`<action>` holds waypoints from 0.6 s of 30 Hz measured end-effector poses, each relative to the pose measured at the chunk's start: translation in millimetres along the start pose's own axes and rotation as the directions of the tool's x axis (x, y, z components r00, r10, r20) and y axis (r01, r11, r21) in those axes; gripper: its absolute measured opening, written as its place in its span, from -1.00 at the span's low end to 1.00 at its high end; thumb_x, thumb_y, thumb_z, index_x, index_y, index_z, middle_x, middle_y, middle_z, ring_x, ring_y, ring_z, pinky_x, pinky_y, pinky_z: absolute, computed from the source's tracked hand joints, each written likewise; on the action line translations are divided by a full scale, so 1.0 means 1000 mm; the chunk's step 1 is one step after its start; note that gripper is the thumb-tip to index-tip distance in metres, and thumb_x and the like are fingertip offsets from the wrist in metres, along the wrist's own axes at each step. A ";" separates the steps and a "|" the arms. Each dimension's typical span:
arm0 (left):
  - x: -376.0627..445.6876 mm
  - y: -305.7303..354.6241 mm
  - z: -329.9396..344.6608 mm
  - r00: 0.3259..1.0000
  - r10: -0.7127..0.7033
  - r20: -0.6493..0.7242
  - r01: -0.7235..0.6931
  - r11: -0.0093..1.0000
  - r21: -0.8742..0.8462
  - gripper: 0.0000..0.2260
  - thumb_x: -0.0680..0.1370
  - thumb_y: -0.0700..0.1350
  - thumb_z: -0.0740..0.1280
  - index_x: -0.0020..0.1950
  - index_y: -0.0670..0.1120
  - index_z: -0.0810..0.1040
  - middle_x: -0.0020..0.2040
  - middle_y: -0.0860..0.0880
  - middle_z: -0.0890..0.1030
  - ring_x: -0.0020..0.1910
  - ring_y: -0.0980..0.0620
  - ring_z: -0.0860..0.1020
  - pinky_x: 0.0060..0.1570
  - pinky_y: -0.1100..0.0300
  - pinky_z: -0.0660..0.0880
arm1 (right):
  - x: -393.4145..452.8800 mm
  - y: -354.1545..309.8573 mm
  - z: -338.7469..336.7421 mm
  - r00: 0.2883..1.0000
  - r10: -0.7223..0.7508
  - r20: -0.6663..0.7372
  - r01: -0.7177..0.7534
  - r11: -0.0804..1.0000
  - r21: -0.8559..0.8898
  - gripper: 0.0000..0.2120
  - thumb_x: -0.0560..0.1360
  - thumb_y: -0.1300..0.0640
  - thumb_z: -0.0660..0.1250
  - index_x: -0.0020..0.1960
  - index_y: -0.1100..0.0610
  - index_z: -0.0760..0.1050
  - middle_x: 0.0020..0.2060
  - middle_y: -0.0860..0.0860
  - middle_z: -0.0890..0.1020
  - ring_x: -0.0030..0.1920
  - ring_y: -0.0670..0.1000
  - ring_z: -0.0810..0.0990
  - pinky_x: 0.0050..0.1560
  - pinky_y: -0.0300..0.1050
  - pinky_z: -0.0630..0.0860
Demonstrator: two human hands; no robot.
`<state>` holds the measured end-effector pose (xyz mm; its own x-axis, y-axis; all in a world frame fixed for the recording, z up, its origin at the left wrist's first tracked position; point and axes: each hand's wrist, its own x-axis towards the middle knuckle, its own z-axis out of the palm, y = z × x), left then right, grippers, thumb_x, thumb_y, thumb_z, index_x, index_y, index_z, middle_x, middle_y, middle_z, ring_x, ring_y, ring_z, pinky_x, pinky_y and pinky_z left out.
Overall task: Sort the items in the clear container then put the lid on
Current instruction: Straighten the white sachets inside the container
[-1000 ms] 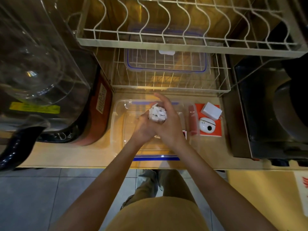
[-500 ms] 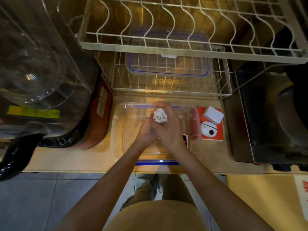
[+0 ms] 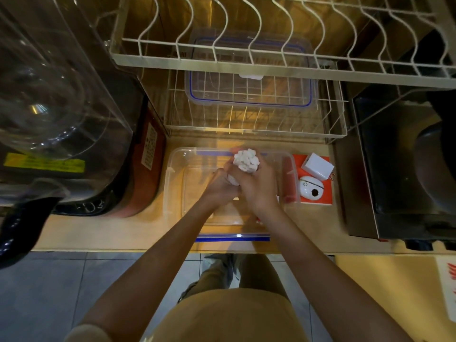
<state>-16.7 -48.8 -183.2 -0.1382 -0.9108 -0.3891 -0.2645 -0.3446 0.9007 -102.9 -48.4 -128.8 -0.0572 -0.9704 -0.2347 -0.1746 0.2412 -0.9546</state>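
Note:
A clear container (image 3: 176, 183) with blue clips sits on the wooden counter in front of me. Both hands hover over it, pressed together around a white bundle (image 3: 246, 161) that looks like a coiled cable or a bunch of small white pieces. My right hand (image 3: 256, 186) wraps the bundle's upper part and my left hand (image 3: 220, 187) grips its lower end. A clear lid with a blue seal (image 3: 249, 91) rests in the wire rack behind the container. Right of the container lies an orange box (image 3: 325, 193) bearing a white charger block (image 3: 317, 166) and a round white device (image 3: 311, 188).
A two-tier wire dish rack (image 3: 246, 62) overhangs the back of the counter. A large clear drink dispenser (image 3: 56, 95) stands at the left, a dark metal appliance (image 3: 399, 174) at the right. The counter's front edge runs just below the container, with tiled floor beneath.
My hands have kept working the white bundle over the container, shifting it slightly up and toward the far side. The view has tilted a little; nothing else has moved.

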 end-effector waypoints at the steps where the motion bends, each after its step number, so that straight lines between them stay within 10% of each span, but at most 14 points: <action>1: -0.001 0.003 -0.001 0.997 0.074 0.011 -0.074 0.997 -0.026 -0.59 0.39 -0.29 0.43 0.18 -0.01 0.47 0.16 -0.16 0.57 0.20 -0.09 0.52 0.23 -0.04 0.46 | 0.001 -0.003 -0.001 1.000 0.017 0.012 -0.017 1.000 0.013 -0.77 0.40 0.34 0.41 0.02 0.15 0.53 -0.17 -0.02 0.59 -0.26 -0.45 0.52 -0.23 -0.60 0.40; 7: -0.002 0.010 -0.013 0.985 0.158 0.071 -0.169 0.966 0.198 -0.70 0.38 -0.14 0.46 0.10 -0.09 0.59 0.03 -0.12 0.67 0.03 -0.01 0.62 0.04 0.09 0.54 | 0.006 -0.010 -0.020 0.996 0.064 0.056 -0.071 0.989 0.130 -0.81 0.34 0.32 0.45 -0.24 0.05 0.55 -0.28 -0.04 0.63 -0.23 -0.14 0.62 -0.16 -0.29 0.54; 13: -0.008 0.008 -0.039 0.983 0.092 0.158 -0.181 0.602 0.778 -0.83 0.37 -0.08 0.37 -0.07 -0.08 0.56 -0.11 -0.12 0.66 -0.12 -0.08 0.58 -0.27 0.19 0.33 | 0.010 0.004 -0.048 0.964 -0.005 0.268 0.066 0.973 -0.220 -0.84 0.33 0.22 0.50 -0.10 0.08 0.64 -0.16 -0.12 0.65 -0.10 -0.24 0.58 -0.02 -0.30 0.48; 18: -0.014 -0.003 -0.041 0.974 -0.018 0.225 -0.199 0.400 0.895 -0.79 0.42 -0.05 0.31 -0.02 -0.13 0.55 -0.06 -0.14 0.62 -0.08 -0.12 0.57 -0.29 0.15 0.35 | 0.006 0.013 -0.032 0.760 -0.009 0.649 0.605 0.374 -0.703 -0.54 0.38 -0.16 0.36 0.20 0.03 0.51 0.12 0.01 0.62 0.18 0.05 0.51 0.28 -0.03 0.24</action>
<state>25.5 -43.9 -172.8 -0.3449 -0.8298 -0.4387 -0.9320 0.2472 0.2651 -136.9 -50.4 -137.0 0.5963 -0.7490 -0.2889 -0.7911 -0.4872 -0.3700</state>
